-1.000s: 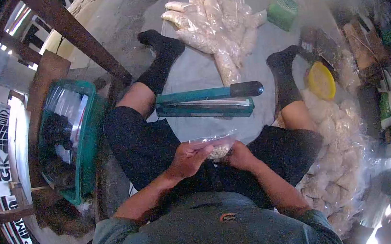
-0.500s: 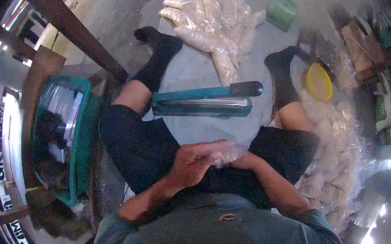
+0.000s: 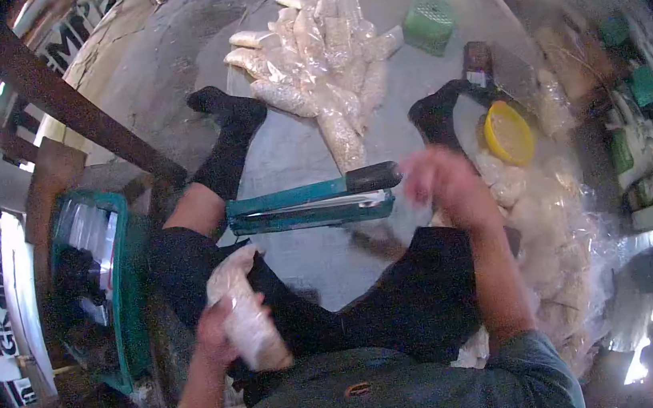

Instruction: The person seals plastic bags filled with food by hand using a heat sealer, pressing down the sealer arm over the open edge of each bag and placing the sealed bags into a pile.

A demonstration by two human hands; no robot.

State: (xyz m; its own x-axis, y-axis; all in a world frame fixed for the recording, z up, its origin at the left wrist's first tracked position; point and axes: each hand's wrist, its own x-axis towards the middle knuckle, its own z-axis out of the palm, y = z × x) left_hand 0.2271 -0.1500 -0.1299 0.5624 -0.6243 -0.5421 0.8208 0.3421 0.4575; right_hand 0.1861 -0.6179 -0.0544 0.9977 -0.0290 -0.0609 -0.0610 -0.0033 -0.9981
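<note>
My left hand (image 3: 216, 333) is closed around a clear plastic bag (image 3: 244, 314) filled with pale contents, tilted over my left thigh. The bag's upper end folds over toward my knee. My right hand (image 3: 440, 179) is raised just right of a teal heat sealer (image 3: 304, 221), close to its black handle (image 3: 373, 176). Motion smears those fingers, so I cannot tell whether they touch the handle. The sealer lies crosswise between my legs, its arm lifted slightly off the base.
Filled bags (image 3: 326, 59) lie heaped on the pale sheet ahead. A green basket (image 3: 429, 24) stands beside them. On the right are a yellow bowl (image 3: 508, 133) with pale contents and more bags (image 3: 551, 267). A teal crate (image 3: 123, 292) holding plastic sits left, near a dark beam (image 3: 81, 103).
My hands have parted from over my lap. The left has carried the bag leftward above the thigh, while the right has reached forward beside the sealer's handle. The camera view has shifted.
</note>
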